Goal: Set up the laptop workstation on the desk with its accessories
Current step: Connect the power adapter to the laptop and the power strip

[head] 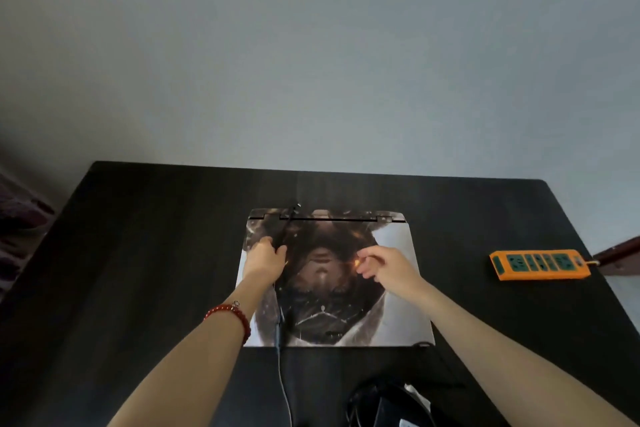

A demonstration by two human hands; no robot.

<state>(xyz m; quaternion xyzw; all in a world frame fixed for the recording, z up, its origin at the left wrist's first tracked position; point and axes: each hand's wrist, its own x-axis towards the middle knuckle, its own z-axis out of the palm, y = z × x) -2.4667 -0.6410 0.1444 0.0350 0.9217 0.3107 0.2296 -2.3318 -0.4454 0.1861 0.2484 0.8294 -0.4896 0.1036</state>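
Note:
A closed laptop with a dark printed picture on its lid lies in the middle of the black desk. My left hand is over the lid's far left part, fingers closed on a thin black cable whose plug end points past the hinge. The same cable trails back over the lid and off the near edge. My right hand hovers over the lid's middle, fingers loosely curled and apart, holding nothing I can make out.
An orange and green power strip lies at the desk's right side. A black power adapter with coiled cord sits at the near edge. A grey wall rises behind the desk. A dark bundle of fabric is at far left.

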